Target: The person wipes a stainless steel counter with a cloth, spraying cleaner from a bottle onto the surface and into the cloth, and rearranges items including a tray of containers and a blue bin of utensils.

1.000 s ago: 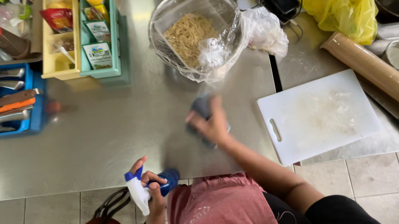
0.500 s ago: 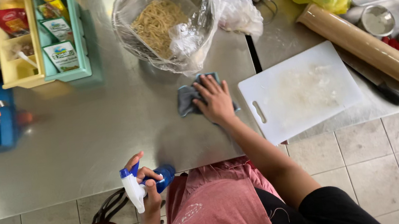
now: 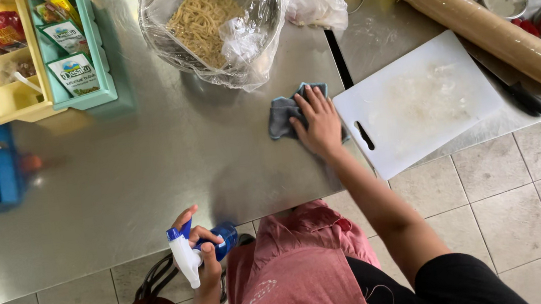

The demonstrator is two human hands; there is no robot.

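Cloth (image 3: 286,111), grey and crumpled, lies pressed under the right hand's (image 3: 317,123) spread fingers, now just left of the white cutting board (image 3: 427,97) after sliding along the steel counter (image 3: 151,179). Left hand (image 3: 201,243) grips a spray bottle (image 3: 190,253), still below the counter's edge, so wiping looks underway.

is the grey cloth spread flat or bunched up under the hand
Bunched up. The grey cloth lies crumpled in folds on the steel counter, with the right hand pressed flat on part of it.
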